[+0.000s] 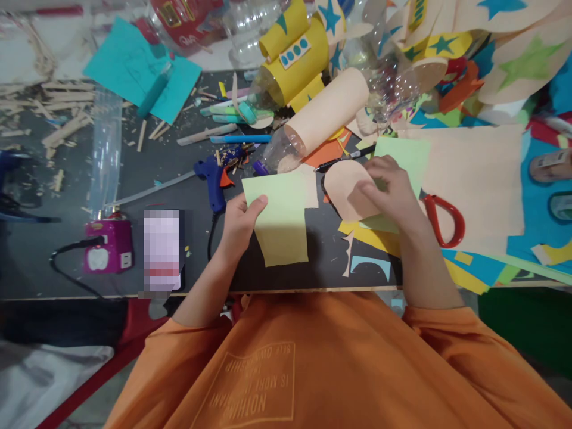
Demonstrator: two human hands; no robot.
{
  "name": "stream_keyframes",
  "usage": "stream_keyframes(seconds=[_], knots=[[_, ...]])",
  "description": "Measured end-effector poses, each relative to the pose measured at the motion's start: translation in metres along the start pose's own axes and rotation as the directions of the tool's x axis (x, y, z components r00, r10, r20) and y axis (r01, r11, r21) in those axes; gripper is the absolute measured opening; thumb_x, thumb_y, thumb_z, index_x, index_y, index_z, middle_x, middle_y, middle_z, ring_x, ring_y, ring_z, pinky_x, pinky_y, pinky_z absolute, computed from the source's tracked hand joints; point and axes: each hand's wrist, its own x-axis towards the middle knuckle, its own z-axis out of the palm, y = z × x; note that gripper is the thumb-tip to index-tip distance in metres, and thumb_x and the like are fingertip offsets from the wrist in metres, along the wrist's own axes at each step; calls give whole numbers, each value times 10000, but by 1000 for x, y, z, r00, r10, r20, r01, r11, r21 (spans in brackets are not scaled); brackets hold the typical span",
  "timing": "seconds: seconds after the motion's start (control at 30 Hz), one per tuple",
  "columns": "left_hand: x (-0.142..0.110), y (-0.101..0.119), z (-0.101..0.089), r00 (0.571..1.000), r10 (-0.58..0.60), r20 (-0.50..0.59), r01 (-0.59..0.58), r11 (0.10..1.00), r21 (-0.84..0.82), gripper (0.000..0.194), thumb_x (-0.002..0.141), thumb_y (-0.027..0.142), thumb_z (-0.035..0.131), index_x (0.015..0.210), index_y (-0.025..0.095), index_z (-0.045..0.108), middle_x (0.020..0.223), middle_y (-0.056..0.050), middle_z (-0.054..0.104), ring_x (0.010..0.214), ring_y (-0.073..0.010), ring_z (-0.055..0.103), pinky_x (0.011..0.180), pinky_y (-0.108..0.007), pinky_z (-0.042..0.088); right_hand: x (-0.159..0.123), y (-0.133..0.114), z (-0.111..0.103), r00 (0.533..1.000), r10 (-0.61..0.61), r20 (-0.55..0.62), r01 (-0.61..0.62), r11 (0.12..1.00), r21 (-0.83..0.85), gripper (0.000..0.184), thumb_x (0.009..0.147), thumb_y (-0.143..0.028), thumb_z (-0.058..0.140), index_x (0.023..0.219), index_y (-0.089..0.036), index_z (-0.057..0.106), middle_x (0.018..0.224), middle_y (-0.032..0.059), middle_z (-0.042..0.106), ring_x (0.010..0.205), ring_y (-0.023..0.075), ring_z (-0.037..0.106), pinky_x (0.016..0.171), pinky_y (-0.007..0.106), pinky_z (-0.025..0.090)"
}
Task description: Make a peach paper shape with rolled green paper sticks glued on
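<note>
A light green sheet of paper [283, 220] is pinched between the thumb and fingers of my left hand [241, 223], raised a little over the dark table. My right hand [388, 185] has its fingers curled at the right edge of a peach rounded paper cut-out [348, 189], thumb over its surface. Behind that hand lies another light green sheet [404, 156]. A black pen [344, 158] rests just above the cut-out. Red-handled scissors [447, 221] lie right of my right wrist, their blades hidden.
A blue glue gun [214, 179], a phone [161, 250] and a purple plug adapter [108, 245] lie to the left. A bottle wrapped in peach paper [333, 110] and a yellow-wrapped bottle [299, 59] lie behind. Paper scraps [370, 268] and a large peach sheet [482, 185] spread right.
</note>
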Motion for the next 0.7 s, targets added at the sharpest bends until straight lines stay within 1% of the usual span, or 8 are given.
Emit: stream_keyframes(seconds=[0.07, 0.13, 0.23, 0.33, 0.47, 0.57, 0.63, 0.7], knots=[[1, -1, -1, 1000, -6, 18, 6, 1000, 5, 307, 728, 440, 681, 786, 140, 709, 717, -36, 699, 653, -154, 618, 581, -234, 469, -2, 8, 2, 999, -33, 15, 35, 986, -161, 199, 813, -293, 554, 649, -225, 464, 796, 66, 566, 862, 260, 520, 840, 468, 439], [1, -2, -1, 1000, -8, 27, 7, 1000, 15, 310, 728, 443, 692, 785, 139, 711, 743, -37, 710, 648, -145, 614, 576, -227, 465, -4, 13, 6, 1000, -12, -14, 8, 963, -270, 89, 810, -310, 579, 817, -224, 555, 955, 105, 584, 990, 313, 516, 903, 532, 420], [1, -2, 0, 999, -22, 43, 22, 1000, -1, 310, 717, 441, 706, 791, 140, 711, 757, -40, 721, 658, -148, 628, 586, -228, 477, -6, 13, 13, 998, -11, -61, -8, 949, -314, 396, 830, -366, 586, 1179, -189, 523, 1191, 167, 521, 1177, 375, 455, 978, 612, 373], [1, -2, 3, 994, -73, 80, 78, 994, -73, 333, 709, 451, 706, 815, 135, 707, 745, -52, 723, 684, -180, 663, 608, -255, 514, -9, 0, 23, 988, -152, -13, 141, 946, -292, 504, 871, -377, 566, 1333, -221, 439, 1332, 172, 468, 1287, 373, 412, 1041, 628, 339], [1, 1, 8, 992, -83, 97, 98, 983, -158, 313, 747, 439, 670, 843, 142, 690, 785, -67, 723, 771, -222, 696, 686, -307, 558, -20, -26, 38, 900, -403, 166, 431, 882, -192, 416, 884, -236, 557, 1284, -339, 511, 1443, 89, 457, 1347, 310, 415, 1079, 561, 357], [2, 9, 5, 996, 10, 88, -4, 998, -64, 240, 802, 399, 625, 795, 164, 676, 820, -72, 719, 895, -239, 687, 815, -336, 558, -28, -37, 45, 840, -484, 245, 518, 850, -97, 329, 871, -150, 541, 1125, -342, 623, 1446, 35, 488, 1363, 258, 398, 1078, 495, 391], [4, 14, 2, 989, 75, 131, -84, 995, 60, 180, 778, 356, 672, 757, 177, 671, 880, -75, 727, 1004, -251, 656, 948, -354, 514, -30, -38, 46, 803, -527, 278, 550, 835, -5, 231, 851, -159, 570, 1014, -287, 671, 1421, 54, 517, 1350, 260, 397, 1067, 468, 405], [6, 17, 1, 985, 85, 148, -98, 992, 83, 165, 762, 345, 698, 764, 182, 678, 946, -79, 726, 1097, -256, 617, 1022, -368, 470, -28, -37, 45, 783, -540, 309, 553, 832, 51, 143, 844, -194, 593, 932, -253, 688, 1368, 78, 562, 1301, 273, 431, 1030, 464, 421]])
